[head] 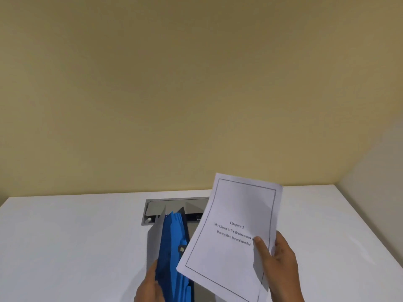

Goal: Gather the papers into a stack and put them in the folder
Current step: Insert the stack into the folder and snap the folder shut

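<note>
A blue expanding folder (173, 251) with a grey outer cover stands on the white table, its pockets spread apart at the top. My left hand (148, 286) grips its near left edge at the bottom of the view. My right hand (277, 264) holds a stack of white printed papers (231, 234) by the right edge, thumb on the top sheet. The stack is lifted and tilted, just right of the folder and overlapping its right side. The top sheet has a thin black border and a few lines of text.
A white table (76, 247) runs to a beige wall (196, 94). A grey metal cable hatch (174, 207) is set into the table behind the folder. The table's right edge meets a side wall at the far right.
</note>
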{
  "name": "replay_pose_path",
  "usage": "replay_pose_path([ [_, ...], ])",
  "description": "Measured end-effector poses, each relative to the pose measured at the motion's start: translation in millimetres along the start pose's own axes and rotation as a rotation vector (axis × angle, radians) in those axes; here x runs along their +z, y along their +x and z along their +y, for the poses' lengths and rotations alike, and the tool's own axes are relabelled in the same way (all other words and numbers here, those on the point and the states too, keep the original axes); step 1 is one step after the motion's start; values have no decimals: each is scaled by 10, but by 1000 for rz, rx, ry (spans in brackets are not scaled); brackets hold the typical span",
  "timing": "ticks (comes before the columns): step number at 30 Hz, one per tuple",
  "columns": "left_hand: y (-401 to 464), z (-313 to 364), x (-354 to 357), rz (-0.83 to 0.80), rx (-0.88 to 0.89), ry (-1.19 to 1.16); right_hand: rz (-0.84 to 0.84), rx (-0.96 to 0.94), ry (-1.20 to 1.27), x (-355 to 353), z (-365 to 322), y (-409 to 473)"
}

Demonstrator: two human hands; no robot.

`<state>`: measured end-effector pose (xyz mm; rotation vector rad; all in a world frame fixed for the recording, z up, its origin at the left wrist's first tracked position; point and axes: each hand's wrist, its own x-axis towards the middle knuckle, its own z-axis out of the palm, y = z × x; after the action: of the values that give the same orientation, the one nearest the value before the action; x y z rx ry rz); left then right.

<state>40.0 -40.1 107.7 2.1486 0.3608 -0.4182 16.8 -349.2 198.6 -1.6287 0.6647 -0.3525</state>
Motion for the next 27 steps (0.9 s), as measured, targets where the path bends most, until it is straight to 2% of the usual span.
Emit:
replay_pose_path([
  [1,-28,161,108,61,51,25,-11,-59,-39,16,-18,6],
  [2,-95,210,200,35,89,45,-14,-109,-71,34,-68,10],
  [8,-215,350,460,-30,127,32,-91,-317,-281,209,-164,-26],
  [11,-228,365,529,-12,98,-8,-189,-383,-408,321,-141,-129],
  [17,-248,396,568,11,77,-34,-328,-335,-551,538,94,-285],
  [27,-186,338,595,-1,69,-31,-407,-268,-692,782,261,-249],
])
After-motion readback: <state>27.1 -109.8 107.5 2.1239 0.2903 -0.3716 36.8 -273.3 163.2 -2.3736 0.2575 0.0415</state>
